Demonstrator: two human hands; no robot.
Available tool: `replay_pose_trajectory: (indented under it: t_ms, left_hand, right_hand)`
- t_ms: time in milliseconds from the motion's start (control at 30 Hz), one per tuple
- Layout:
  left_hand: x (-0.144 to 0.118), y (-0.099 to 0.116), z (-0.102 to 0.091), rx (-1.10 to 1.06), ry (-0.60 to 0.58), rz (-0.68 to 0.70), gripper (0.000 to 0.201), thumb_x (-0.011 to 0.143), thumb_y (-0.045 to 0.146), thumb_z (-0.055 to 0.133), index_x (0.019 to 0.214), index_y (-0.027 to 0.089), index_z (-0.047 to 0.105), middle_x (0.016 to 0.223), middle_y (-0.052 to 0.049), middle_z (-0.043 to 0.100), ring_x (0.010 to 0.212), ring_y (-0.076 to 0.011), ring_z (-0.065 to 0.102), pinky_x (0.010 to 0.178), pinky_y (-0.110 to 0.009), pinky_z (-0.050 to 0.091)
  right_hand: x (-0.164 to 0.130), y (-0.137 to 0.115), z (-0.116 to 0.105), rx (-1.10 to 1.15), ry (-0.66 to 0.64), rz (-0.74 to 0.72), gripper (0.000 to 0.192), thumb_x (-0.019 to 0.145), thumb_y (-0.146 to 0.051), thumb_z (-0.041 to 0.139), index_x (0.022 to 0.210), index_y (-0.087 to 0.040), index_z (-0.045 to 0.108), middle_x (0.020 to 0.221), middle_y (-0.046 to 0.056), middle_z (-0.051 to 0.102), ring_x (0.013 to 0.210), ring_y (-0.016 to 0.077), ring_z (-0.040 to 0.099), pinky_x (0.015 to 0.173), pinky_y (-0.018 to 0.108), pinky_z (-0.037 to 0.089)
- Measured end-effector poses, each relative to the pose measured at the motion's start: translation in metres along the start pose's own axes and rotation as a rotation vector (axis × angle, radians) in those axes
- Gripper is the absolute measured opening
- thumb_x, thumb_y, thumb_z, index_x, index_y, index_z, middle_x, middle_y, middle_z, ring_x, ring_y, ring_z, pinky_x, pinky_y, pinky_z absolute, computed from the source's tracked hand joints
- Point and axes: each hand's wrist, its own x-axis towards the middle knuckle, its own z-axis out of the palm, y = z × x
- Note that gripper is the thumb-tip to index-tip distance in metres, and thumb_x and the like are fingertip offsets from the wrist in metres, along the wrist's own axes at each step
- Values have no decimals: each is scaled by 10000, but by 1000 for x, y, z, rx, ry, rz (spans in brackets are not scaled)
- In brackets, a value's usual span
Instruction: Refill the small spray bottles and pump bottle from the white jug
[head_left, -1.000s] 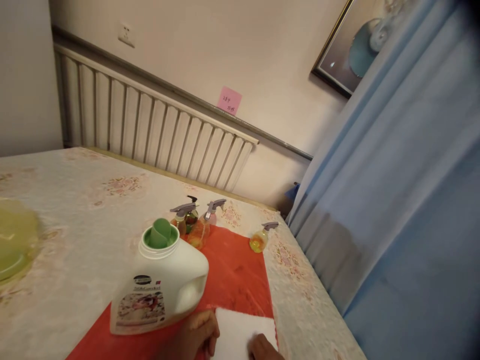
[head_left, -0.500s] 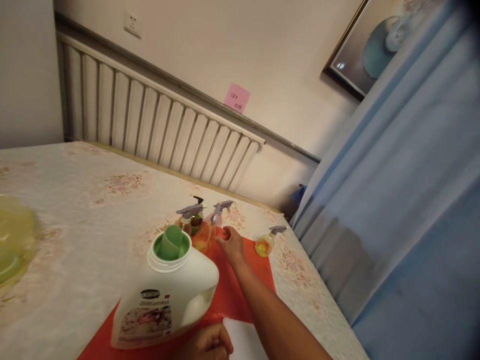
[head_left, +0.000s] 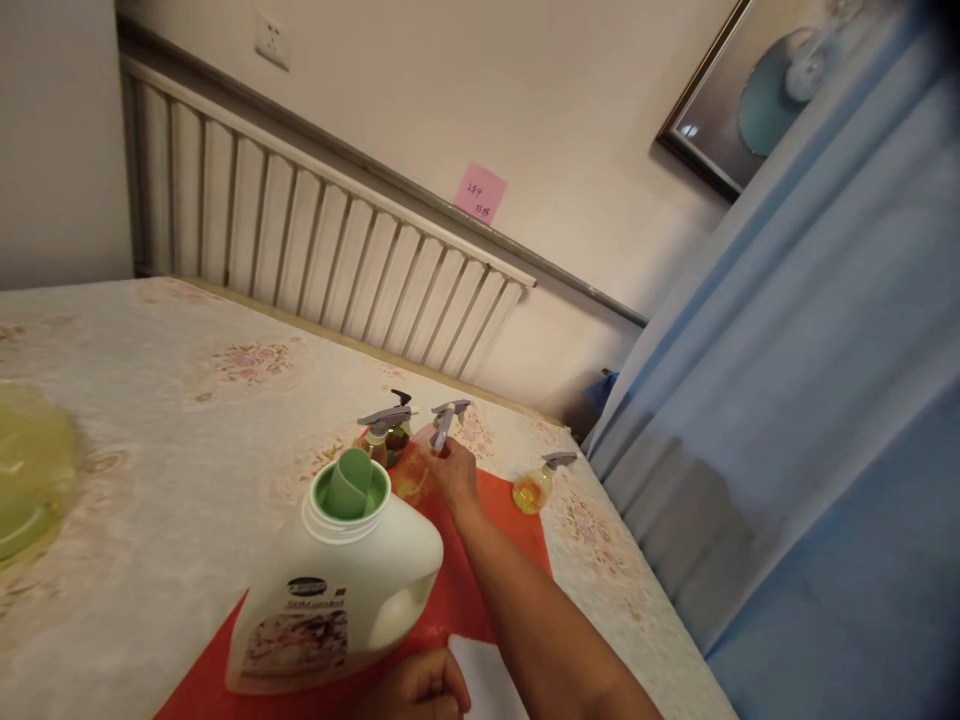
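My right hand [head_left: 451,472] reaches across the red sheet [head_left: 517,545], its fingers closed at the neck of a clear spray bottle [head_left: 411,474] with a grey trigger head. Two other bottles stand just left of it: a grey-topped spray bottle [head_left: 384,422] and a dark bottle with a black pump [head_left: 399,440]. Low in the picture, my left hand [head_left: 426,688] is curled, partly cut off by the frame, with nothing visible in it. It lies beside a large white jug [head_left: 330,590], which has a green cup-shaped insert [head_left: 351,485] in its mouth.
A spray bottle with yellow liquid [head_left: 532,490] stands at the sheet's right edge. White paper [head_left: 486,680] lies by my left hand. A translucent yellow bowl-like thing [head_left: 34,470] is far left on the flowered tablecloth [head_left: 165,400]. Behind are a radiator [head_left: 315,230] and a blue curtain [head_left: 810,380].
My right hand has moved slightly up and left, and its fingers have closed at the clear spray bottle's neck. My left hand keeps its place. The view has shifted slightly.
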Motion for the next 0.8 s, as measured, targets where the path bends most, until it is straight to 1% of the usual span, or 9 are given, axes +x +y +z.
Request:
replay_pose_trajectory:
  t_ms: [100,200,267,367,500,600,667,767,800]
  left_hand:
    - [1,-3,0,1,7,-8,253,742,399,661,787,183,537,700,8,620,592,-128,551,599,-267,368]
    - [1,-3,2,-27,-4,2,272,761,407,671,840,184,537,710,11,620,594,-128,567,606,-276,381]
    - [2,-4,4,-58,-14,21,333,764,448,683,908,184,541,720,9,620,586,-129,572,603,-284,383]
    - [4,-8,6,-128,22,53,464,724,493,727,1030,200,537,757,9,615,587,-139,586,597,-295,390]
    - [7,-16,5,-215,90,66,658,694,530,764,1217,245,484,960,-45,604,764,-202,639,687,-345,444]
    - [10,-21,2,-215,125,92,818,639,542,809,1315,293,423,1181,-108,553,957,-270,617,770,-380,455]
    - [10,-18,3,-222,148,126,918,604,520,840,1371,338,370,1353,-134,465,1135,-323,542,848,-407,439]
    - [3,2,11,-300,125,145,960,591,519,844,1396,375,341,1520,-114,326,1334,-362,381,939,-448,404]
    - [-2,12,15,-331,98,130,894,634,525,813,1391,388,357,1554,-80,298,1378,-350,332,964,-456,392]
  right_hand:
    - [-6,6,-25,35,38,-5,213,760,-390,649,815,-196,719,712,-8,696,664,154,600,643,236,439]
    - [-17,15,-60,73,66,-9,235,761,-395,625,806,-180,711,703,-11,678,657,155,592,633,236,436]
    - [-29,21,-86,97,83,-3,251,760,-402,617,796,-169,702,682,-12,655,648,158,581,619,238,428]
    - [-54,27,-122,134,103,7,254,743,-397,635,783,-152,689,675,-11,623,642,156,555,616,242,417]
    - [-92,32,-158,182,105,32,234,722,-373,662,765,-144,678,660,-22,577,629,142,504,607,243,395]
    - [-117,34,-173,238,99,70,234,708,-364,680,750,-134,673,640,-25,557,613,136,486,596,249,391]
    - [-132,34,-177,288,89,99,239,699,-364,694,744,-131,668,636,-23,559,611,139,495,599,257,402]
    - [-149,33,-177,377,41,135,272,686,-389,728,762,-132,680,661,-4,609,640,161,545,632,282,449]
    - [-154,33,-176,406,19,144,287,684,-402,737,772,-133,688,677,7,632,655,172,566,643,293,465]
